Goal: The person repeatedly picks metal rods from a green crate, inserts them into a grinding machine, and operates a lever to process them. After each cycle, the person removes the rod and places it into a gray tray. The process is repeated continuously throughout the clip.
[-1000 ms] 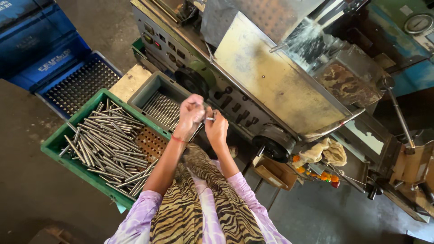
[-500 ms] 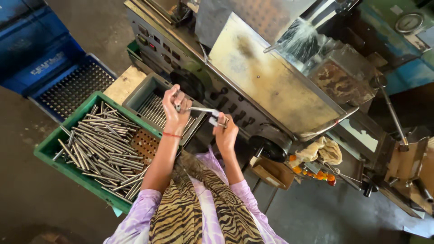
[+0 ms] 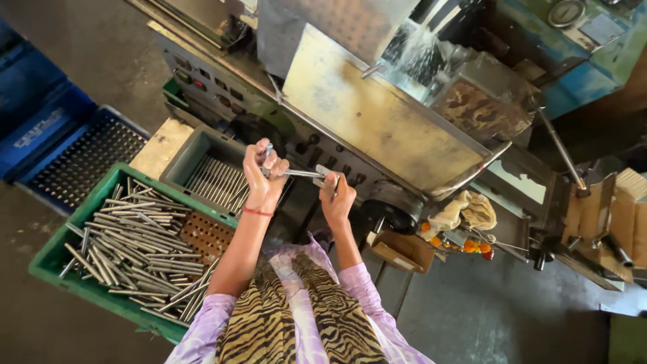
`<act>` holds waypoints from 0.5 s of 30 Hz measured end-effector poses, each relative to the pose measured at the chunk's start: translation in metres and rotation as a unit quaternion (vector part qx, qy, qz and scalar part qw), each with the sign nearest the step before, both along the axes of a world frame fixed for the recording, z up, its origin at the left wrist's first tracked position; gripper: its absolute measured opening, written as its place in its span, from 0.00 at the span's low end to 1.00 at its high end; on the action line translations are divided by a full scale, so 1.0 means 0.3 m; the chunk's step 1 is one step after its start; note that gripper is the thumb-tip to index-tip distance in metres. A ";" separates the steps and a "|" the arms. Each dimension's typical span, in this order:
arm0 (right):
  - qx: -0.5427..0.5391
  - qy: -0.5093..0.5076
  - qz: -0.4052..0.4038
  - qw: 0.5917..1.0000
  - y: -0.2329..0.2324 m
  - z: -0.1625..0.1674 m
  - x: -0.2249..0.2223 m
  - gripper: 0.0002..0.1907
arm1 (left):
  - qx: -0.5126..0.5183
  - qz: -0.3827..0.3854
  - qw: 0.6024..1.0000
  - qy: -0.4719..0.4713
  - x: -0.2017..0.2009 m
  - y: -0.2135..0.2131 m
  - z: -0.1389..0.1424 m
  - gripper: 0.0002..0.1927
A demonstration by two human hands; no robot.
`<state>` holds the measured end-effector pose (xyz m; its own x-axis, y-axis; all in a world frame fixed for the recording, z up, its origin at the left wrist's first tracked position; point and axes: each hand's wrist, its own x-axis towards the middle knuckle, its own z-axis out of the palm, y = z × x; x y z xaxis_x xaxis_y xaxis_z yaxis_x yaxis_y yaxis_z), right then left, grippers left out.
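Now both hands, left and right, pinch one metal rod above the grey tray

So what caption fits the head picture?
Both hands, left and right, hold a rod above trays of rods.

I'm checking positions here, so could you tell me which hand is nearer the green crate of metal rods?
Left. The left hand is just right of the green crate; the right hand sits farther right.
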<state>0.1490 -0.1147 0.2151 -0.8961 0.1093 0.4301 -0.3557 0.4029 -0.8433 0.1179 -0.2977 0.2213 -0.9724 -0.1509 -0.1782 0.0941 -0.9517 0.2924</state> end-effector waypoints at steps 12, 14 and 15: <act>0.094 0.095 -0.027 0.991 0.089 -0.070 -0.063 0.19 | 0.019 -0.072 0.997 0.012 -0.045 0.038 -0.051 0.15; 0.082 0.082 -0.003 0.993 0.098 -0.057 -0.075 0.19 | 0.147 -0.091 0.984 -0.037 -0.091 0.047 -0.083 0.20; 0.074 0.083 0.009 0.994 0.113 -0.044 -0.089 0.20 | 0.127 -0.102 0.987 -0.010 -0.110 0.045 -0.094 0.18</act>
